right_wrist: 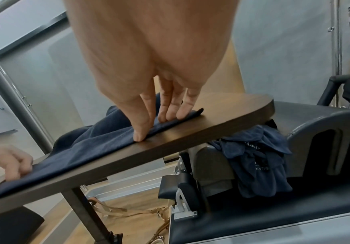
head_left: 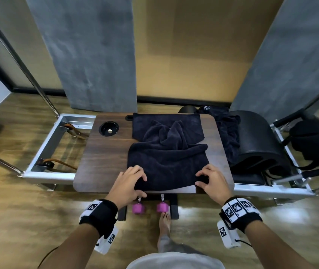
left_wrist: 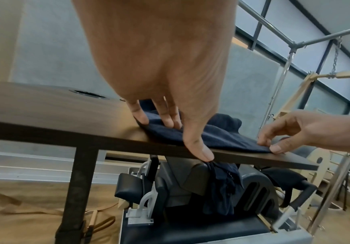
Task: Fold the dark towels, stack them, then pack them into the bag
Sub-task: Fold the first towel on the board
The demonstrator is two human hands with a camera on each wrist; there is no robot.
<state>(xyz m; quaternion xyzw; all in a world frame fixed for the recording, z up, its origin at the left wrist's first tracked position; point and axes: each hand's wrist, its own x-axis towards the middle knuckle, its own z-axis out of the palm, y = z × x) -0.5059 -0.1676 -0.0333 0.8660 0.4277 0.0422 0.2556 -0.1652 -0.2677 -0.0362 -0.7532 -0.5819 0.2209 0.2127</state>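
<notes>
While both hands (head_left: pixel 128 182) pinch towel (head_left: pixel 167 160), more towels (head_left: pixel 229 133) beside table (head_left: pixel 104 160).

The dark towel (head_left: pixel 167 158) is soft, matt terry cloth (finely napped); the table (head_left: pixel 104 158) beneath is smooth dark wood-grain, the frame (head_left: pixel 44 140) brushed metal.

- Dark towel (head_left: pixel 166 160): navy terry cloth, spread rumpled with raised folds at its far part; its near edge lies under the fingers (head_left: pixel 135 171) of both hands, one near corner at each.
- Second dark towel (head_left: pixel 229 133): crumpled heap, hanging to the right, beyond the right-hand fingertips.
- Black bag (head_left: pixel 313 140): slumped, far right of the fingers.
</notes>
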